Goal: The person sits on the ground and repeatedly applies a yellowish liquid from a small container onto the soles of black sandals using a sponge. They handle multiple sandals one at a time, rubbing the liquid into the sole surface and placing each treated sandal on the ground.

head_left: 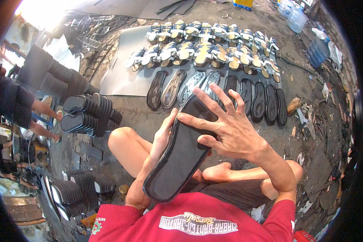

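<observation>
Sole (177,161), black, flat, matte and elongated, sits tilted above the lap. Left hand (159,143) clamps its left edge from beneath; right hand (226,129) lies on its upper face, fingers spread flat, gripping nothing. Ahead on a grey sheet (121,76): a row of bare soles (246,94), then strapped sandals (205,44). Stacked black soles (90,115) stand left.

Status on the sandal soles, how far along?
Done, by the look: two rows of strapped sandals on the grey sheet, with bare soles laid below. In hand: left hand grips a black sole, right hand spread on it. Left: stacked soles.
</observation>
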{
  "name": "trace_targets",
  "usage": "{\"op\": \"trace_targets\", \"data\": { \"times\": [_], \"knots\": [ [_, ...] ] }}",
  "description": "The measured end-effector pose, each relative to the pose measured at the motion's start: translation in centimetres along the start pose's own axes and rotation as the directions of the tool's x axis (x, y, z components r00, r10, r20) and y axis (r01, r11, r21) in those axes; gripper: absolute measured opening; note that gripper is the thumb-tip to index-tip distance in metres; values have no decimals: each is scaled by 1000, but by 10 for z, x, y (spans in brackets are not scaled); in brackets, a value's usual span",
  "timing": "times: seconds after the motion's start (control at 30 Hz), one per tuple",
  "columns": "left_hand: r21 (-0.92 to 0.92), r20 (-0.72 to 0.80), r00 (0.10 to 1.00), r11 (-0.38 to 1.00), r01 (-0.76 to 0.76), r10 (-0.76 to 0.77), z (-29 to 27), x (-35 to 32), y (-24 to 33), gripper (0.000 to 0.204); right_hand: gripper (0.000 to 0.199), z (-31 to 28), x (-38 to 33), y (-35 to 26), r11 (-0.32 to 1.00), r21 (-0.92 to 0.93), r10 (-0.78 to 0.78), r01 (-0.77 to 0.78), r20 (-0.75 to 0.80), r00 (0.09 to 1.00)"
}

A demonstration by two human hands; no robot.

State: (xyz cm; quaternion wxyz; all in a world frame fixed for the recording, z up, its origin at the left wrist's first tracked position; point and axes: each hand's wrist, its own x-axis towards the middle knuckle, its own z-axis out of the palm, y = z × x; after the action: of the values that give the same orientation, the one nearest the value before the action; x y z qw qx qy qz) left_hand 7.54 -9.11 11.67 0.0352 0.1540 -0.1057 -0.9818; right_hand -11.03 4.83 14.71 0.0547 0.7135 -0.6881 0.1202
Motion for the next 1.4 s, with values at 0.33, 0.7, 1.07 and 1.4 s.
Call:
{"op": "trace_targets", "data": {
  "times": [0.33,0.7,1.07,1.4],
  "knots": [
    [-12,155,986,998,-60,61,-20,8,6,59,61,4,-6,-13,998,54,-39,37,34,999],
    [291,-72,939,908,-303,336,-12,12,6,64,57,-1,-15,-34,988,147,-52,40,78,996],
    [151,73,936,924,-352,344,-11,23,26,87,59,18,-24,-37,855,517,71,34,-182,981],
    [106,-339,842,907,-409,419,-155,51,41,89,54,284,-79,39,808,125,546,-575,203,813]
  ]
}}
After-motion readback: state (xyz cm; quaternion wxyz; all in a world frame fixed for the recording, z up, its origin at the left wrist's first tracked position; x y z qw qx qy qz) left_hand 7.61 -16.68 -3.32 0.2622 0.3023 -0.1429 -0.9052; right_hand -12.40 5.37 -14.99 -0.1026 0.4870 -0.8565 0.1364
